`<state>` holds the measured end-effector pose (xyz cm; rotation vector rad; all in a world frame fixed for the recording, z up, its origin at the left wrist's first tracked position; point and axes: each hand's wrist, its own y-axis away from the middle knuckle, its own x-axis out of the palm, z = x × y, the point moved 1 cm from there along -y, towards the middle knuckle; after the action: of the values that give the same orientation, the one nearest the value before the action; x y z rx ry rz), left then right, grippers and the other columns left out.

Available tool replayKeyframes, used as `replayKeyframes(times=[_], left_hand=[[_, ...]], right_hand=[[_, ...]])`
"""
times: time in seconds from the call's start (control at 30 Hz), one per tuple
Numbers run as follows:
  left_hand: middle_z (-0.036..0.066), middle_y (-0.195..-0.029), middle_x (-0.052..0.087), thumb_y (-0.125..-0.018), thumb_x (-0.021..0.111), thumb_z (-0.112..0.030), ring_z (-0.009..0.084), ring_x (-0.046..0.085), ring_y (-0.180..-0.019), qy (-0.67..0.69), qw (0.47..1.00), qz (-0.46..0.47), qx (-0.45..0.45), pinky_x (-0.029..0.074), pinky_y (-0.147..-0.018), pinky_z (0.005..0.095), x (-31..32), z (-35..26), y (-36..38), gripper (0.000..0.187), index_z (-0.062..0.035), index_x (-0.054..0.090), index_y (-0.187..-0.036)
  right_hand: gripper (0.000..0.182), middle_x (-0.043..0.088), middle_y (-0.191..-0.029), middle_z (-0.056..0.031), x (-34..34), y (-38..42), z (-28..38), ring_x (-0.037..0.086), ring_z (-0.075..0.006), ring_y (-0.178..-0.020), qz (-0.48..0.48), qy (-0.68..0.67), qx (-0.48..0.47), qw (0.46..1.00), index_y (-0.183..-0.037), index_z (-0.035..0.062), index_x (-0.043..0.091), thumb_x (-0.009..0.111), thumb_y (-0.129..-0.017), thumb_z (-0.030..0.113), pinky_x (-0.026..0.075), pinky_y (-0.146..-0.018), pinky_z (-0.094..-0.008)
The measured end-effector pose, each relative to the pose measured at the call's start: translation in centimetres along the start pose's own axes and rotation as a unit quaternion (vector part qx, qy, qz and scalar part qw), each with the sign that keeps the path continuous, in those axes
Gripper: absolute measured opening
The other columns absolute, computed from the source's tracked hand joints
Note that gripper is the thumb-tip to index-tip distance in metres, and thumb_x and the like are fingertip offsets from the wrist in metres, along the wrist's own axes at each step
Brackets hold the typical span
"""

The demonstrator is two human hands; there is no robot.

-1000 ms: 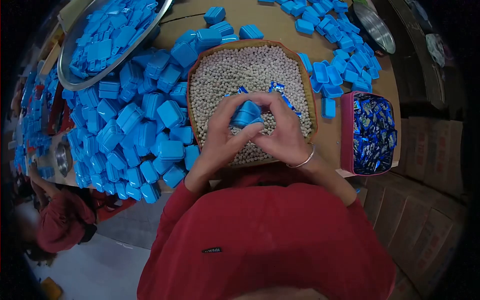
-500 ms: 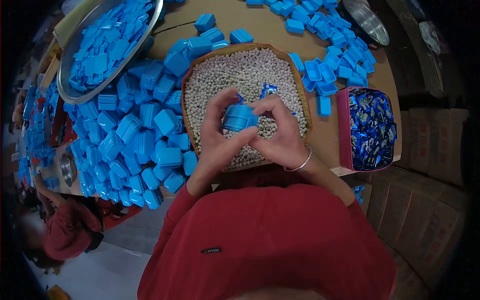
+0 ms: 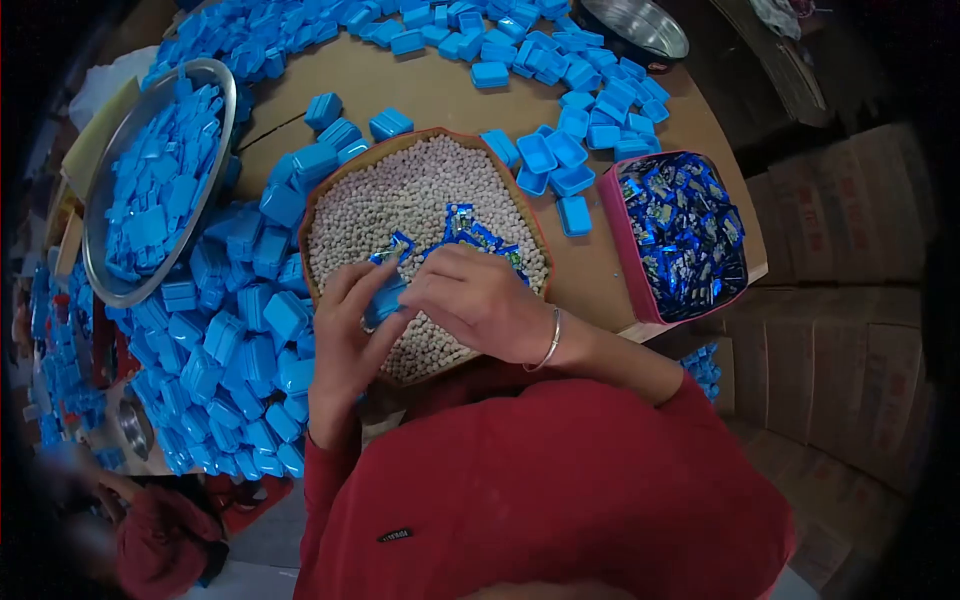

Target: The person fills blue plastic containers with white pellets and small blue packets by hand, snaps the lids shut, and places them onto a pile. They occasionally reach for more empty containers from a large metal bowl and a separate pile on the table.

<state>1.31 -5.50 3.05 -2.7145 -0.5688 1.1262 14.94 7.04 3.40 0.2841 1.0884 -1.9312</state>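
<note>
A small blue plastic box (image 3: pixel 384 301) is held low over a wide tray (image 3: pixel 309 262) filled with pale round pellets (image 3: pixel 385 192). My left hand (image 3: pixel 343 325) wraps round the box from the left, thumb below and fingers above. From the right, my right hand (image 3: pixel 482 303), with a bangle at the wrist, has its curled fingers against the box's edge; its fingertips are partly hidden. Several shiny blue packets (image 3: pixel 465 228) lie on the pellets just beyond my hands.
Closed blue boxes (image 3: pixel 225 340) are heaped left of the tray. A metal basin (image 3: pixel 232 120) holds flat blue pieces. Open blue box halves (image 3: pixel 537 153) lie at the far right, near a pink-rimmed container (image 3: pixel 622 245) of blue packets. Another person (image 3: pixel 165 540) sits at lower left; cartons (image 3: pixel 840 350) stand right.
The view has shifted, so the table appears further left and lower. Both hands have lowered the box toward the near side of the tray, and my right hand has turned knuckles up.
</note>
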Motion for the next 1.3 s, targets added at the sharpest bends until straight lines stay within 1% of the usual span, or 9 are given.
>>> replayKeyframes(times=[0.17,0.27,0.53,0.77,0.83,0.93,1.13,1.2,1.3], left_hand=[[0.012,-0.096,0.053,-0.074,0.065,-0.002,0.0257,0.053,-0.088,0.172,0.98,-0.102,0.0,0.044,-0.075,0.0355,3.8,0.6,1.1,0.058,-0.0025,0.046,-0.128],[0.013,-0.094,0.052,-0.072,0.065,-0.001,0.0243,0.051,-0.081,0.101,0.976,-0.152,0.121,0.041,-0.069,0.0353,4.8,1.7,1.1,0.057,-0.0012,0.044,-0.125],[0.011,-0.086,0.056,-0.067,0.064,-0.003,0.0272,0.05,-0.064,0.057,0.977,-0.157,0.133,0.04,-0.057,0.0373,5.0,1.9,0.6,0.047,0.0,0.052,-0.113],[0.014,-0.088,0.057,-0.067,0.066,-0.007,0.0294,0.057,-0.074,0.166,0.981,-0.058,-0.077,0.048,-0.068,0.0365,6.1,0.9,0.4,0.053,-0.0042,0.053,-0.119],[0.015,-0.093,0.057,-0.07,0.065,-0.009,0.0305,0.058,-0.078,0.087,0.992,-0.074,-0.061,0.048,-0.07,0.0378,5.6,0.9,-0.6,0.05,-0.0033,0.053,-0.118],[0.018,-0.099,0.058,-0.075,0.067,-0.011,0.0313,0.058,-0.088,0.009,0.986,-0.146,-0.078,0.046,-0.077,0.0394,3.2,3.0,-1.6,0.046,-0.0016,0.053,-0.118],[0.017,-0.11,0.058,-0.076,0.07,-0.011,0.0355,0.055,-0.103,-0.268,0.923,-0.274,-0.025,0.044,-0.086,0.0418,-3.4,7.8,-6.2,0.038,-0.0026,0.057,-0.111],[0.018,-0.121,0.055,-0.077,0.07,-0.013,0.0372,0.05,-0.114,-0.319,0.904,-0.28,-0.044,0.04,-0.096,0.0431,-3.7,9.3,-7.5,0.044,-0.0033,0.055,-0.117],[0.016,-0.141,0.037,-0.08,0.067,-0.015,0.0372,0.032,-0.132,-0.473,0.831,-0.27,-0.109,0.029,-0.103,0.0523,-3.5,7.2,-8.4,0.055,-0.0103,0.047,-0.131]], right_hand=[[0.012,0.059,-0.08,-0.0079,-0.8,-0.1,-0.9,0.06,-0.0242,-0.072,0.027,-0.125,0.08,0.989,-0.088,0.0049,0.062,0.067,-0.077,0.002,0.048,-0.06,-0.0333],[0.011,0.059,-0.08,-0.0071,-0.7,0.4,-1.7,0.061,-0.0217,-0.074,0.079,-0.205,0.128,0.967,-0.088,0.0041,0.062,0.066,-0.078,0.001,0.048,-0.062,-0.033],[0.011,0.053,-0.079,-0.0093,0.4,0.8,-2.1,0.058,-0.0275,-0.076,0.058,-0.05,0.019,0.997,-0.082,0.0045,0.053,0.064,-0.079,0.003,0.046,-0.063,-0.0366],[0.009,0.057,-0.075,-0.0115,-2.1,0.7,-6.8,0.06,-0.0241,-0.07,0.068,-0.146,0.186,0.969,-0.079,0.001,0.059,0.067,-0.078,0.006,0.045,-0.061,-0.0318],[0.017,0.062,-0.077,-0.0151,-5.3,-0.6,-12.3,0.061,-0.0267,-0.067,-0.047,0.121,0.285,0.95,-0.078,0.0002,0.064,0.064,-0.083,0.017,0.046,-0.058,-0.0361],[0.03,0.063,-0.074,-0.0203,-10.1,-0.2,-22.6,0.062,-0.0374,-0.068,0.026,0.473,0.282,0.834,-0.07,0.0025,0.066,0.067,-0.079,0.031,0.048,-0.057,-0.0465],[0.024,0.066,-0.072,-0.0119,-12.7,-0.8,-27.1,0.063,-0.0191,-0.064,0.004,0.26,0.384,0.886,-0.067,0.0009,0.063,0.069,-0.074,0.023,0.047,-0.056,-0.0329],[0.018,0.065,-0.075,-0.001,-12.3,-0.8,-25.5,0.059,-0.0111,-0.066,-0.084,0.003,0.378,0.922,-0.072,0.0037,0.064,0.068,-0.08,0.019,0.045,-0.059,-0.0268],[0.01,0.061,-0.078,0.0058,-11.6,-1.4,-20.3,0.056,-0.0052,-0.068,-0.082,-0.29,0.413,0.86,-0.086,0.009,0.065,0.066,-0.086,0.019,0.045,-0.062,-0.022]])
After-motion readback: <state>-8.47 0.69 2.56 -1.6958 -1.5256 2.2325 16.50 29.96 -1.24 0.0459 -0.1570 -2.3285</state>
